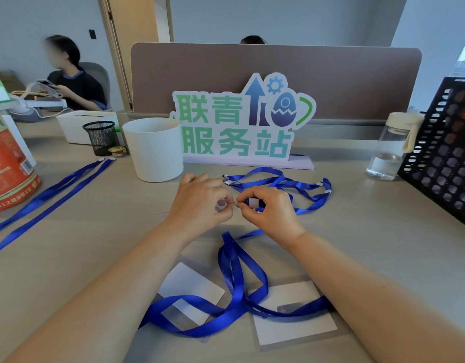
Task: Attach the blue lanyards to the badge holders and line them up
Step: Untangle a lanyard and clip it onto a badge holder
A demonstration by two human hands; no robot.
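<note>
Nearest on the table, two clear badge holders are lying flat, each with a white card inside: the left badge holder is sitting tilted, the right badge holder squarer to the near edge. A shiny blue ribbon lanyard is looping loosely over both holders and trailing up toward the hands.

Just beyond, in the middle of the table, the two hands are meeting. The left hand is pinching something small and pale between thumb and fingers; whether it is the top of a clear holder is hard to tell. The right hand is pressing its fingers together on a small white clip end of a lanyard, and a glint of metal is showing between the two hands.

Farther off to the right, a tangle of blue lanyards with white ends is lying in a loose heap. At the far left, two straight lanyards are stretching side by side, their white ends pointing away.

Behind them a white cup, a green sign and a clear water bottle are standing.
</note>
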